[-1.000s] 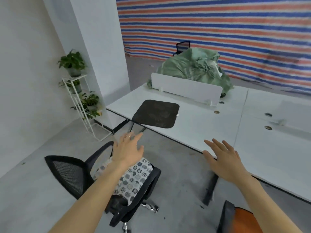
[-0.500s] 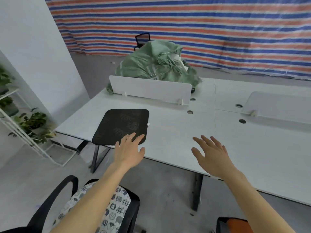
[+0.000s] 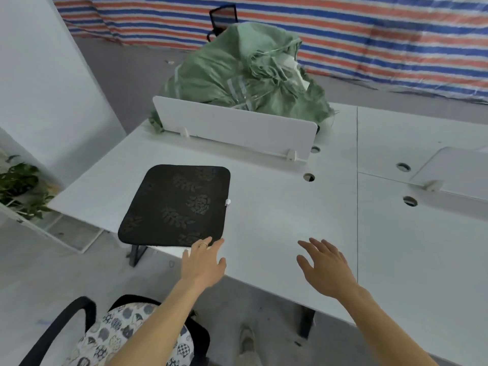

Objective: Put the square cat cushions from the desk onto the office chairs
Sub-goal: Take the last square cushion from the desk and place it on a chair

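A dark square cushion [image 3: 177,206] with a faint leaf pattern lies on the white desk [image 3: 277,215], its near-left corner hanging over the desk's front edge. My left hand [image 3: 204,262] stretches toward it with straight fingers, the fingertips at the cushion's near edge. My right hand [image 3: 323,268] hovers open over the bare desk to the right and holds nothing. At the bottom left a cat-print cushion [image 3: 124,336] lies on the seat of a black office chair [image 3: 63,320], partly hidden by my left forearm.
A low white divider panel [image 3: 235,128] stands across the desk, with a bulky green sack [image 3: 245,72] behind it. A second divider [image 3: 454,170] is at the right. A plant rack [image 3: 21,188] is at the left. Another black chair [image 3: 223,18] stands by the striped tarpaulin.
The view has swung from the chair up to the desk. Both hands have moved forward over the desk, the left one reaching the dark cushion's near edge.
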A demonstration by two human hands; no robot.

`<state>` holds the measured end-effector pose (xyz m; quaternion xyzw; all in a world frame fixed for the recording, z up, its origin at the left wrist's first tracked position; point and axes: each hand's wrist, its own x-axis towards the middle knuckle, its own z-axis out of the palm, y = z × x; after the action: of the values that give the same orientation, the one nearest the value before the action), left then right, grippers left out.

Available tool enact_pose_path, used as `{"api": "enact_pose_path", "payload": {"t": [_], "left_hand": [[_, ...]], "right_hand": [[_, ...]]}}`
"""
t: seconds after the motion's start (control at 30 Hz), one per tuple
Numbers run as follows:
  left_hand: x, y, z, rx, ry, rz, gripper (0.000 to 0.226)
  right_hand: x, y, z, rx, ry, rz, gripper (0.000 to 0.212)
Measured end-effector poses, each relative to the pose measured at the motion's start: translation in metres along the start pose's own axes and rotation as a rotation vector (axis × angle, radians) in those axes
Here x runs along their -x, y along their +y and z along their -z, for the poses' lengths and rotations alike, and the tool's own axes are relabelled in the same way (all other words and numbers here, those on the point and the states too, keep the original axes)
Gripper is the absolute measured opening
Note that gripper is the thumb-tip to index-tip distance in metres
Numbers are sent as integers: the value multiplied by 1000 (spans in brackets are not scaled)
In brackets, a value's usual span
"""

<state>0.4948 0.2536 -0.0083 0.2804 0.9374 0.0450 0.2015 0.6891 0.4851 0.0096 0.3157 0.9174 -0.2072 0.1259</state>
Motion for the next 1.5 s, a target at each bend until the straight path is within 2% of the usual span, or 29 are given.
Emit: {"api": "enact_pose_path", "payload": {"t": [0.13, 0.3, 0.63, 0.77, 0.87, 1.03, 1.17, 1.33, 1.43, 1.5], "left_hand": [[-39, -11, -25, -4, -110, -1, 59], [-111, -25, -42, -86, -161, 30, 62], [-181, -53, -71, -72, -74, 157, 80], [-192, -51, -71, -175, -38, 154, 83], [-202, -41, -66, -230, -92, 182, 76], [-223, -44, -42, -377, -52, 149, 55], [-230, -46, -36, -496, -95, 112, 65], [-241, -20, -8, -276, -142, 102, 56], [-245, 1, 16, -28, -41, -4, 49], [-242, 22, 36, 221, 18, -86, 41]], "right_hand": [[-35, 0, -23, 36, -125, -36, 54], [-89, 2, -46, 9, -206, -111, 52], [-196, 8, -87, 38, -89, -168, 58], [-218, 10, -104, 90, -32, -147, 60], [-215, 16, -117, 124, -22, -158, 63], [-221, 7, -119, 101, -72, -226, 62], [-218, 1, -115, 67, -131, -311, 60], [-217, 7, -103, 10, -224, -286, 62], [-218, 10, -94, -2, -305, -275, 69], [-217, 12, -85, 7, -350, -264, 79]]}}
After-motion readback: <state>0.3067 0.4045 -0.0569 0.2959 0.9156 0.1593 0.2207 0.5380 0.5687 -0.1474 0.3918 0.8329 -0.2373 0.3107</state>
